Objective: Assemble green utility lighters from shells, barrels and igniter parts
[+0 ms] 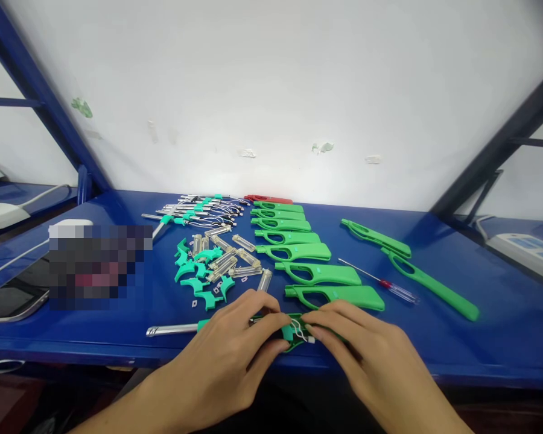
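Note:
At the table's front edge lies an open long-nosed lighter [294, 346], its green casing half exposing a teal trigger [288, 333] and white wires [297, 328]. Its silver metal tube [172, 330] points left. My left hand [233, 346] is closed on the lighter, thumb and fingers pinching around the trigger. From the other side, my right hand [366, 337] holds the casing's handle end, its fingertips close together beside the wires. That hand covers most of the handle. Whether its fingertips also grip a wire, I cannot tell.
Beyond my hands lie a column of green lighter casings [326, 274], a red casing [271, 199], clear fuel tanks [224, 265], teal triggers [192, 270] and wired metal tubes [194, 211]. A screwdriver [398, 290] and green casing halves [434, 286] are at right, a phone [18, 292] at left.

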The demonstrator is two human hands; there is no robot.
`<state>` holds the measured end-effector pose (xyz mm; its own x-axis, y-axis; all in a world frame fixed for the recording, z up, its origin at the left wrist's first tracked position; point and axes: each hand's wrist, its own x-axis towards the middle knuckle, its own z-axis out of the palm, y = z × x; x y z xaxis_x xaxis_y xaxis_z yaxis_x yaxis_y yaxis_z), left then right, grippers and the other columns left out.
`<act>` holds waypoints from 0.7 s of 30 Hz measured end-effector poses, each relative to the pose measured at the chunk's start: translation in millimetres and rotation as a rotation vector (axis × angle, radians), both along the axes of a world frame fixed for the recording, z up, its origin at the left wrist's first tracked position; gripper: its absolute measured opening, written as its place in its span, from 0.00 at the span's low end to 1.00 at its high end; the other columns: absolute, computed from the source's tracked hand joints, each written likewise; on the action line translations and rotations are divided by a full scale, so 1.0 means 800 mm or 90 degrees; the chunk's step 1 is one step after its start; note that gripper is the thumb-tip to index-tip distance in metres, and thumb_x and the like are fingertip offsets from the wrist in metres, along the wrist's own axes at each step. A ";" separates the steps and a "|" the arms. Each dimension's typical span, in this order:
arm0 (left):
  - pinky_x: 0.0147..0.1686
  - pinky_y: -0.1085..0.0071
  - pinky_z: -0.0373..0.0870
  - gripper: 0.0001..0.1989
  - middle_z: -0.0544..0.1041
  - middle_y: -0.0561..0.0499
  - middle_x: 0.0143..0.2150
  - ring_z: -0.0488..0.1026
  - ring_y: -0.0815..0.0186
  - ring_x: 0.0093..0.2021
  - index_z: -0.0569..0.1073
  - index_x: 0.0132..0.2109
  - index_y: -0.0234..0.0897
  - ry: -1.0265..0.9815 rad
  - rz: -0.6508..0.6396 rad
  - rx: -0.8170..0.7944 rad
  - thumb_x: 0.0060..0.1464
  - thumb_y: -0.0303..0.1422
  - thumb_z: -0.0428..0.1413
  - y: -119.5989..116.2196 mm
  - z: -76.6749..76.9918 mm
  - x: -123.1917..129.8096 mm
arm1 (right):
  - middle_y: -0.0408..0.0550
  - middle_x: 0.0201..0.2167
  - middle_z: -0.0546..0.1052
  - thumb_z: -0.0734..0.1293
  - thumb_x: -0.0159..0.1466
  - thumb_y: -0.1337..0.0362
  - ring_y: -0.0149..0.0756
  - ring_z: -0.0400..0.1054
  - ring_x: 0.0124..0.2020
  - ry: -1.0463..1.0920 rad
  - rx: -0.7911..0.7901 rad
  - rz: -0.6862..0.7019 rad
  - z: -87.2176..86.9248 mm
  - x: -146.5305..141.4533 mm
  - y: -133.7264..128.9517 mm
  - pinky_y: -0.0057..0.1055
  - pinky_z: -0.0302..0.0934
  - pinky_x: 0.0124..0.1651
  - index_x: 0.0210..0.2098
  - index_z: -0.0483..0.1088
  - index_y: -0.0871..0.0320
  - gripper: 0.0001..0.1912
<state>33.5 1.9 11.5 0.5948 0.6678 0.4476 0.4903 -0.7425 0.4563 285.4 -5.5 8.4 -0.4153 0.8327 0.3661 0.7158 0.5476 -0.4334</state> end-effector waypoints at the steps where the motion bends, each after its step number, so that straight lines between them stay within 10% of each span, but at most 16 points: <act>1: 0.52 0.63 0.76 0.11 0.73 0.47 0.53 0.73 0.60 0.51 0.72 0.58 0.40 0.002 -0.001 -0.004 0.73 0.26 0.53 0.000 0.000 0.000 | 0.39 0.46 0.82 0.61 0.79 0.62 0.37 0.81 0.36 -0.007 -0.016 0.003 0.003 -0.001 0.003 0.33 0.74 0.43 0.50 0.77 0.42 0.13; 21: 0.53 0.63 0.76 0.11 0.73 0.47 0.55 0.73 0.60 0.53 0.70 0.58 0.41 0.006 0.005 -0.014 0.72 0.27 0.54 0.000 -0.001 0.000 | 0.35 0.42 0.80 0.67 0.76 0.63 0.34 0.77 0.41 0.017 -0.194 -0.011 0.020 -0.004 0.016 0.32 0.61 0.44 0.41 0.76 0.44 0.08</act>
<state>33.4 2.0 10.8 0.5942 0.6816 0.4271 0.5005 -0.7290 0.4669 282.1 7.5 24.6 -0.3936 0.9129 0.1085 0.7097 0.3768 -0.5953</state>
